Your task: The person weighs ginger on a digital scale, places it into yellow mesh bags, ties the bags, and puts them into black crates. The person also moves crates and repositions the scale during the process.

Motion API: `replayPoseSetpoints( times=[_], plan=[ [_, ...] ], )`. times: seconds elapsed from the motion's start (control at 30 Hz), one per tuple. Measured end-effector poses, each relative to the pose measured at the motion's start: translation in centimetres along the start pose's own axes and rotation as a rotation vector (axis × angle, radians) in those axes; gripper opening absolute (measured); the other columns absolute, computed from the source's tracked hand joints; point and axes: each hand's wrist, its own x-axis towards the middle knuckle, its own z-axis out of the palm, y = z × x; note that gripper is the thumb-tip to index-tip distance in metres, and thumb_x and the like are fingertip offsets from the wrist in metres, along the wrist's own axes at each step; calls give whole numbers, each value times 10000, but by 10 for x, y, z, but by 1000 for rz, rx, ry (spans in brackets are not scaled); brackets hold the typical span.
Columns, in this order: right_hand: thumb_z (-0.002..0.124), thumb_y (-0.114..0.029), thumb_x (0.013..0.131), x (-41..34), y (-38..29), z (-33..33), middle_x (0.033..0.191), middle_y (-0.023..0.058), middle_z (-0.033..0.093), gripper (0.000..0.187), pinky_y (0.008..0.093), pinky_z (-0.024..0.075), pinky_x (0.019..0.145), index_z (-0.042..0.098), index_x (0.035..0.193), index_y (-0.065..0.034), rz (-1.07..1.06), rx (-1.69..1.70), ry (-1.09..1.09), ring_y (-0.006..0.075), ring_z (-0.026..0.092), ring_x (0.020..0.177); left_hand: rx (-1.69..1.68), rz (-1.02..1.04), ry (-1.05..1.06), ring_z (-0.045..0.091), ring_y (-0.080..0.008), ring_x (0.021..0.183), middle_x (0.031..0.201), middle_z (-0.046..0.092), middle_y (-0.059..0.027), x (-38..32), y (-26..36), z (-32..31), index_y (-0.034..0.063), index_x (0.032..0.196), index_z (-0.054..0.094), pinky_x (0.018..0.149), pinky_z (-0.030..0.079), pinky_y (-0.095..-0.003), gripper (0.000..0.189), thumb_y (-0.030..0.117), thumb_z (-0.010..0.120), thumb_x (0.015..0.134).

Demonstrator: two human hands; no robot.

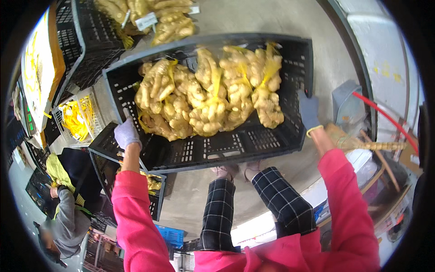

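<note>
Before me is a black plastic crate (pixel 231 157) with slotted walls, held by its two ends. My left hand (pixel 127 134), in a pale knitted glove, grips the left end wall. At the opposite end, my right hand (pixel 310 110), in a blue-grey glove, grips the right wall, its fingers partly hidden. Several bags of ginger root (pixel 207 115) in yellow netting lie inside the crate, mostly in its middle and left. The crate's right end and near edge show bare slotted plastic.
Another crate (pixel 98 30) with bagged ginger (pixel 173 27) stands beyond. Left are a clear basket (pixel 94 117) of yellow netting, a lower black crate (pixel 102 139) and a person in a grey sleeve (pixel 68 217). A dustpan (pixel 346 98) and a straw broom (pixel 367 145) are at right.
</note>
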Motion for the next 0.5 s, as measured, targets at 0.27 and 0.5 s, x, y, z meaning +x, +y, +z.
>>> replayPoseSetpoints(
  times=[0.27, 0.5],
  plan=[
    [660, -392, 842, 8, 26, -1, 636, 198, 611, 468, 446, 446, 593, 627, 759, 67, -15, -237, 118, 330, 615, 603, 152, -62, -96, 663, -407, 852, 837, 669, -251, -11, 25, -22, 23, 890, 727, 744, 517, -471, 480, 480, 619, 786],
    [589, -361, 933, 14, 24, -9, 645, 49, 542, 347, 310, 394, 489, 576, 850, -24, -91, -42, -21, 163, 510, 513, 223, -94, -112, 670, -386, 819, 811, 681, -207, -4, 17, -16, 45, 854, 728, 735, 532, -455, 462, 483, 594, 788]
  ],
)
